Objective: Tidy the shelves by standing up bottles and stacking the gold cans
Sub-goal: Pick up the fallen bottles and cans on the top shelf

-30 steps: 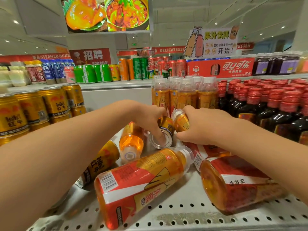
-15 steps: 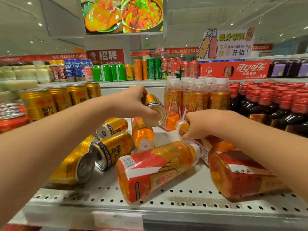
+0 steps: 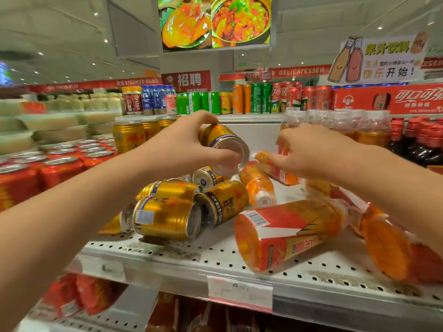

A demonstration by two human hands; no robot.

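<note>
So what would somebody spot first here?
The left hand holding a gold can tipped above the shelf, in the middle. Below it, more gold cans lie toppled in a heap, with big orange bottles lying on their sides to the right.

Red cans [image 3: 60,164] left; dark bottles [image 3: 422,142] right; food screen [image 3: 215,22] overhead

Shelf front: fallen cans [image 3: 167,216] heaped at left on the shelf [image 3: 239,262]; near bottle [image 3: 287,233] lying just right of them; end bottle [image 3: 393,250] lying at far right.
Above the heap: raised can [image 3: 223,138], tilted, in the left grip [image 3: 187,144].
Mid-shelf: slanting bottle [image 3: 284,176] beneath the right grip [image 3: 309,149]; small bottle [image 3: 257,188] beside it, left.
Back row: standing cans [image 3: 129,137] behind left; standing bottles [image 3: 347,130] behind right.
Upper shelf: drinks row [image 3: 259,99] behind all.
</note>
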